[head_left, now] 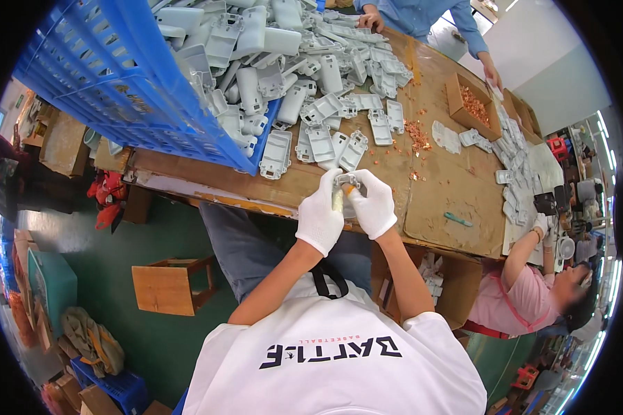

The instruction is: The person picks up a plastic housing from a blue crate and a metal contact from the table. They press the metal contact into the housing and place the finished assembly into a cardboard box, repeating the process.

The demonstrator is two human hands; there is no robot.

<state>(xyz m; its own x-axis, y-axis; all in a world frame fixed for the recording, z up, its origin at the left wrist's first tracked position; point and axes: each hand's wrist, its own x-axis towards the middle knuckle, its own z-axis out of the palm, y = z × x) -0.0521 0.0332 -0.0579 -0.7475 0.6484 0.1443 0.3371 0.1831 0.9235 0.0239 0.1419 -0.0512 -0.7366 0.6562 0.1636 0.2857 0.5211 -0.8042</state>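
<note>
At table edge | left hand (320, 216) + right hand (372, 204) both pinch small grey plastic housing (346, 181) | likely light, rigid, slick in gloves | hold by its side edges

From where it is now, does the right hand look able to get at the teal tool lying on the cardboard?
Probably yes. The right hand shares a small grey part with the left hand, but the teal tool lies just to its right on bare cardboard, with nothing between them.

Matt grey plastic part (347, 181), cloth gloves (320, 214)
</note>
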